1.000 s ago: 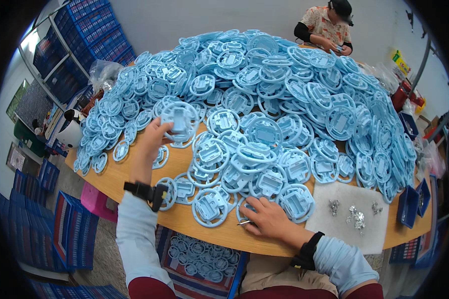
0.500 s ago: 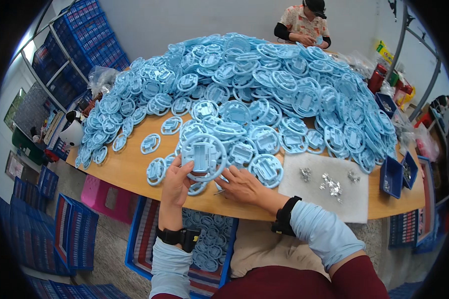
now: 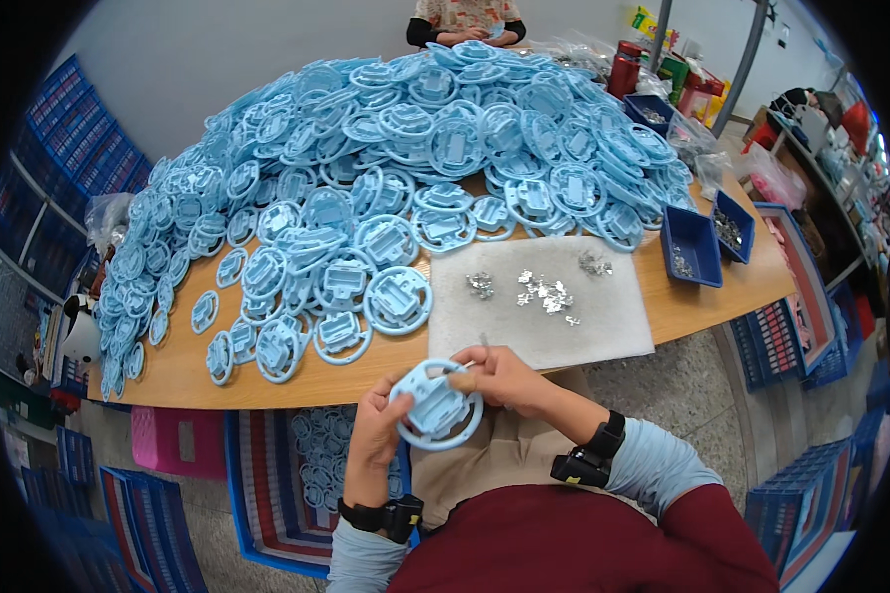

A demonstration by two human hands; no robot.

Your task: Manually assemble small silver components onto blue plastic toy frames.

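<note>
A light blue round plastic part [image 3: 423, 407] with a boxy compartment in its middle is held up in front of my body, just off the table's near edge. My left hand [image 3: 374, 423] grips its left rim, thumb on top. On the other side, my right hand [image 3: 506, 381] has its fingers closed at the part's upper right edge. A thin, greyish tip pokes up beside the right fingers; its kind cannot be made out. A white foam sheet [image 3: 593, 341] lies beyond the right hand, bearing small clusters of shiny metal pieces [image 3: 546, 295].
A large heap of similar blue parts [image 3: 455, 138] covers much of the wooden table [image 3: 183, 371]. Small blue bins [image 3: 690, 247] stand at right. Below is a blue crate [image 3: 257, 494] holding more parts, beside a pink stool [image 3: 178, 443]. Another person [image 3: 465, 20] sits opposite.
My view has swung to the right. Both hands have brought the blue part from over the table's pile back toward my body, and the right fingers have moved up onto its rim.
</note>
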